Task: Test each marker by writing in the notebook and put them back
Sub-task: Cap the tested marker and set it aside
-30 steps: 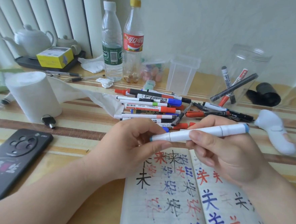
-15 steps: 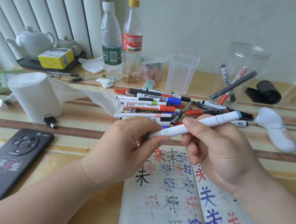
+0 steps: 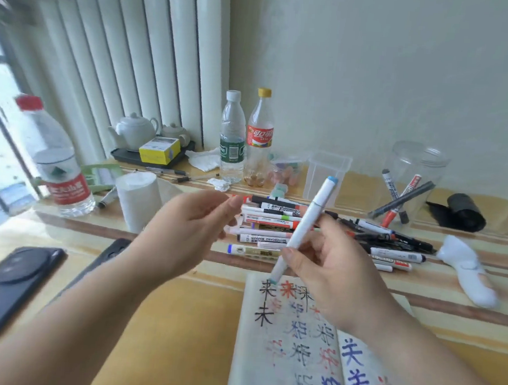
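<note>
My right hand [image 3: 337, 273] grips a white marker [image 3: 304, 226] with blue ends, tilted steeply, its lower end just above the top edge of the open notebook [image 3: 289, 360]. The notebook pages carry black, red and blue characters. My left hand [image 3: 183, 235] hovers to the left of the marker with relaxed fingers, holding nothing I can see. Behind both hands lies a pile of markers [image 3: 269, 220] on the table. A clear jar [image 3: 410, 179] at the back right holds three markers.
A phone [image 3: 8, 289] lies at the left, a tissue roll [image 3: 139, 202] and a large water bottle [image 3: 56, 163] behind it. Two bottles [image 3: 232, 142] and a clear box [image 3: 326, 173] stand at the back. A white device [image 3: 466, 270] lies right.
My left hand has let go of the marker's end and drawn away to the left. My right hand has swung the marker from nearly level to steeply tilted. The view has lifted.
</note>
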The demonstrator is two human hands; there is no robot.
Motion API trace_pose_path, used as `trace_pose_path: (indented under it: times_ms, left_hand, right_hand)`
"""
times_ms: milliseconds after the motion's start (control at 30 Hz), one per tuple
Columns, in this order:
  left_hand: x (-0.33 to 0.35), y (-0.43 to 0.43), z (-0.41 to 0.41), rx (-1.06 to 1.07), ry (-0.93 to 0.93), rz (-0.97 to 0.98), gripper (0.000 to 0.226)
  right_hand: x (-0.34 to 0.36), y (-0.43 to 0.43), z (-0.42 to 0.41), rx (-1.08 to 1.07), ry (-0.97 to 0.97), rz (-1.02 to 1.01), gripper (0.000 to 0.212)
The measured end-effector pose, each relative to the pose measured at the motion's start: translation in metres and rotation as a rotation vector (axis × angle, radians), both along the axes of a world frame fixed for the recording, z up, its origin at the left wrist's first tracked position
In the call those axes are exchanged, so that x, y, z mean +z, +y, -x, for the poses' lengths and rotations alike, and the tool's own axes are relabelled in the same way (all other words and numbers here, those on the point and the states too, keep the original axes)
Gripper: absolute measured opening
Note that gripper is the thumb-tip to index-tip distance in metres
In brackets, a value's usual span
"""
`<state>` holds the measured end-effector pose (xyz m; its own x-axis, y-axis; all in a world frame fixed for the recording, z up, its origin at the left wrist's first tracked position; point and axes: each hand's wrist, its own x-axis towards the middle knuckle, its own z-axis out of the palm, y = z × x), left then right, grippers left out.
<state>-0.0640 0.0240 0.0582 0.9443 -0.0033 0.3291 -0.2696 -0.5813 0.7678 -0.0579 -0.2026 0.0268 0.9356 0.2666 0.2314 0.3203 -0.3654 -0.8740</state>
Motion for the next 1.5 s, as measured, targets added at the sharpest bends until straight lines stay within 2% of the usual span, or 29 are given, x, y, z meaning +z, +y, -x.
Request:
trace_pose_path:
  times_ms: [133,200,267,367,433,633,900,1233,1367,1500]
  left_hand:
    - [0.020,0.056,0.087,0.134,0.048,0.050,0.036]
    - [0.013,0.090,0.143,0.269,0.067,0.100,0.024]
    - [-0.005,0.127,0.201,0.437,0.106,0.115,0.022]
    - [-0.039,0.179,0.286,0.727,0.097,0.164,0.020]
    - [-0.058,0.207,0.336,0.883,0.099,0.171,0.020]
    - [-0.102,0.282,0.442,1.164,0.064,0.201,0.018]
    - [-0.146,0.361,0.464,1.278,0.073,0.253,0.021]
    - [-0.198,0.373,0.451,1.267,0.213,0.347,0.022]
    - [-0.205,0.373,0.452,1.288,0.240,0.342,0.024]
    - [-0.211,0.376,0.458,1.357,0.246,0.334,0.026]
  right_hand:
    - [0.038,0.054,0.032,0.220,-0.044,0.137,0.029]
    - [0.048,0.094,0.053,0.328,-0.063,0.138,0.032]
    - [0.048,0.141,0.080,0.429,-0.070,0.100,0.030]
    - [0.034,0.219,0.130,0.583,-0.042,0.073,0.017]
    - [0.017,0.274,0.168,0.683,-0.043,0.124,0.014]
    - [-0.035,0.414,0.264,0.887,-0.021,0.274,0.013]
    - [-0.101,0.508,0.283,0.940,0.067,0.425,0.007]
    - [-0.178,0.548,0.280,0.974,0.161,0.583,0.005]
    - [-0.190,0.548,0.276,0.980,0.040,0.675,0.019]
    - [-0.194,0.541,0.272,0.954,0.043,0.676,0.027]
